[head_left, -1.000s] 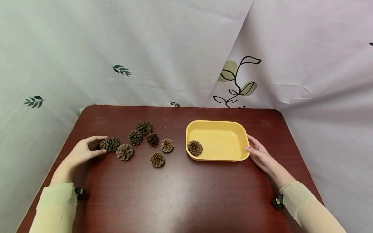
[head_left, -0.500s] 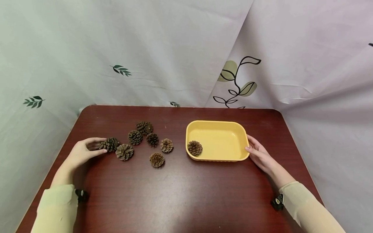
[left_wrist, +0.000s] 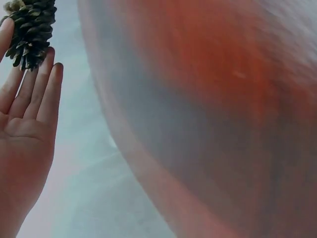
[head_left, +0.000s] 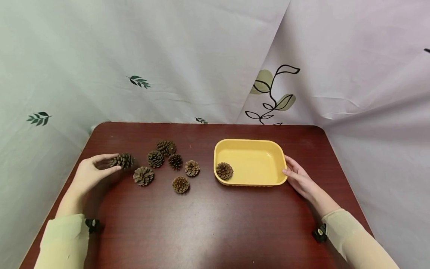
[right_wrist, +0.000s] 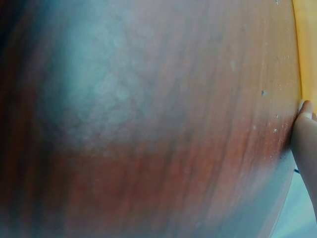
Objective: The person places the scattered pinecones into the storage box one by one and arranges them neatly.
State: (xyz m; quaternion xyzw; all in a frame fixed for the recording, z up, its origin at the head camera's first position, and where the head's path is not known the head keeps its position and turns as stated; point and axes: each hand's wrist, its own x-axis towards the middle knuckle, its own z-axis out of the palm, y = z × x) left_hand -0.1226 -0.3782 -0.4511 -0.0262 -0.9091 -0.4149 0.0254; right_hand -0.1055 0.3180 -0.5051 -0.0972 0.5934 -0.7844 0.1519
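Observation:
At the left of the table my left hand (head_left: 89, 173) pinches a brown pinecone (head_left: 122, 161) between thumb and fingers. The left wrist view shows that pinecone (left_wrist: 32, 32) at the fingertips, above the palm. My right hand (head_left: 300, 179) grips the right end of a yellow rectangular tray (head_left: 250, 184), thumb on the rim and fingers on the outer side. One pinecone (head_left: 224, 170) lies in the tray's near left corner. In the right wrist view only the thumb side of the right hand (right_wrist: 306, 134) shows beside the yellow tray wall (right_wrist: 308, 49).
Just right of the left hand lies a pinecone (head_left: 143, 176) on the dark red table (head_left: 208, 224). Several more pinecones, including a dark one (head_left: 175, 161) and a lighter one (head_left: 181, 185), are spread between it and the tray. A patterned white cloth (head_left: 188, 59) hangs behind the table.
My left hand has lifted the pinecone slightly and drawn it left, away from the neighbouring pinecone. The right hand and the tray have stayed in place.

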